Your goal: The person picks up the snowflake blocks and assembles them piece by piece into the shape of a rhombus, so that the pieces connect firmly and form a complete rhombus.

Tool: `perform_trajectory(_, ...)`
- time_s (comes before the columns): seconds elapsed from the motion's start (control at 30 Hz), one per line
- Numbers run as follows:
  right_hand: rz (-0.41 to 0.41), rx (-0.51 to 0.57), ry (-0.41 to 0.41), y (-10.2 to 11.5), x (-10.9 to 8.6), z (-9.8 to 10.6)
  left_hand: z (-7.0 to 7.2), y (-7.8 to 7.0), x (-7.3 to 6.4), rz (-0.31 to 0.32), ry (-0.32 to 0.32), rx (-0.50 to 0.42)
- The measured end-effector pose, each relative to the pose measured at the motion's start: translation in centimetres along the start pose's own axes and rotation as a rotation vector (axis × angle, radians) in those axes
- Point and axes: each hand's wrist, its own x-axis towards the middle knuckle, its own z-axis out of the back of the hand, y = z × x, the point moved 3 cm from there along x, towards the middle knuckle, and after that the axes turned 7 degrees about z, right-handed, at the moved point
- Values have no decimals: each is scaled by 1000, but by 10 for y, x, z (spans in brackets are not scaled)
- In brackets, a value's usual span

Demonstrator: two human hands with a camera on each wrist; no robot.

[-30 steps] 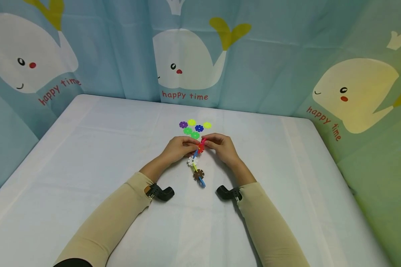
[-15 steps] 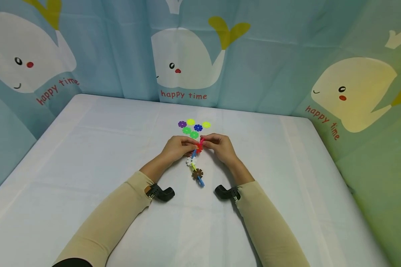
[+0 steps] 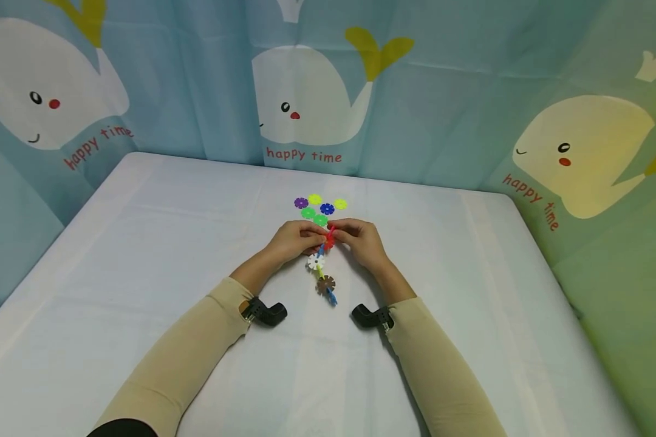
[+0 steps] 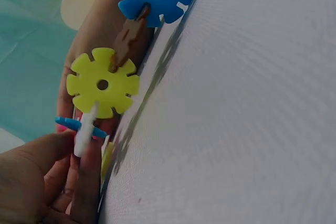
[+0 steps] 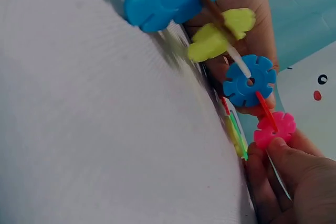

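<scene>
A chain of slotted snowflake discs hangs between and below both hands. From its near end it runs blue (image 4: pixel 155 9), brown (image 3: pixel 325 283), yellow (image 4: pixel 86 80), white (image 3: pixel 316 261), a second blue (image 5: pixel 257 69), red (image 3: pixel 330 242) and pink (image 5: pixel 286 124). My left hand (image 3: pixel 291 241) pinches the chain at the red disc, fingertips partly covering it and close by the second blue one. With thumb and fingers my right hand (image 3: pixel 365 244) pinches the pink disc, which is slotted edge-on into the red one.
Just beyond the hands, loose discs lie on the white table (image 3: pixel 443 273): purple (image 3: pixel 301 203), dark blue (image 3: pixel 327 209), two yellow (image 3: pixel 314 199) and two green (image 3: pixel 308 213). A whale-printed curtain (image 3: pixel 213 79) hangs along the table's far edge.
Both hands keep their holds on the red and pink discs. The chain's near end turns slightly; the whole view shifts a little.
</scene>
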Motion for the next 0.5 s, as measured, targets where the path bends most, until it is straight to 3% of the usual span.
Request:
perform_trajectory(0.33,-25,18,-76,-1,-1,8,4,-1,0,6,29,2)
perform_trajectory(0.5,-73,-48,-152,-3,-1,16,8,0,1,25,33,-17)
